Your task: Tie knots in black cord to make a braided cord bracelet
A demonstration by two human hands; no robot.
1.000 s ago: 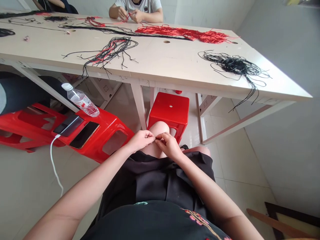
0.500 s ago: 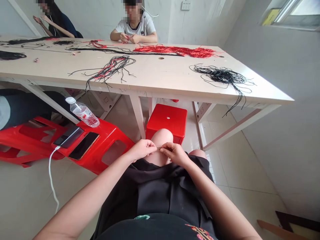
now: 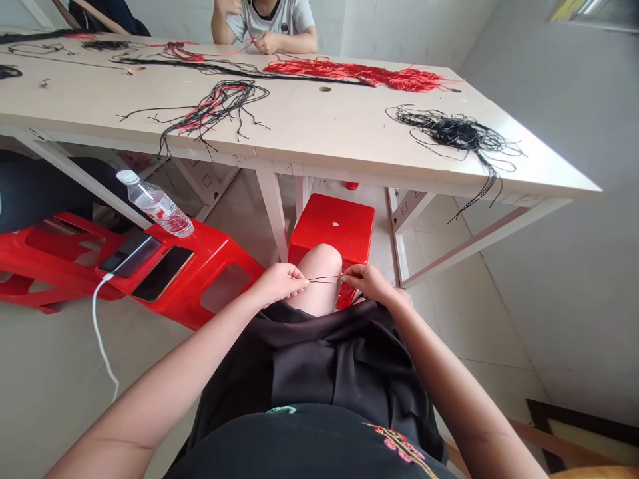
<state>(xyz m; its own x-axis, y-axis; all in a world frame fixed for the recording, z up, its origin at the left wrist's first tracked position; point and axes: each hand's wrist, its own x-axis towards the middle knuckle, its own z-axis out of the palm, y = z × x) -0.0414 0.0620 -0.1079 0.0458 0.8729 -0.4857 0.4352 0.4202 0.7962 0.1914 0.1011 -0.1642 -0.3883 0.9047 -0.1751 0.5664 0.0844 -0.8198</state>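
Between left hand (image 3: 280, 282) and right hand (image 3: 364, 281), thin cord (image 3: 325, 280) (black, doubled) stretches.

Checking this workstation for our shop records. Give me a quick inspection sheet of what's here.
Surface: long pale laminate table, with round holes.
Job's things: thin dark cord, held taut above the person's bare knee.
Clutter: black cord tangle, long red cord bundle and black-and-red cord bunch on the table.
Grips: left hand and right hand each pinch the cord.
Cables: white charging cable runs from a black phone toward the floor.
Surroundings: toppled red plastic stool, clear water bottle, upright red stool, tiled floor, seated co-worker.
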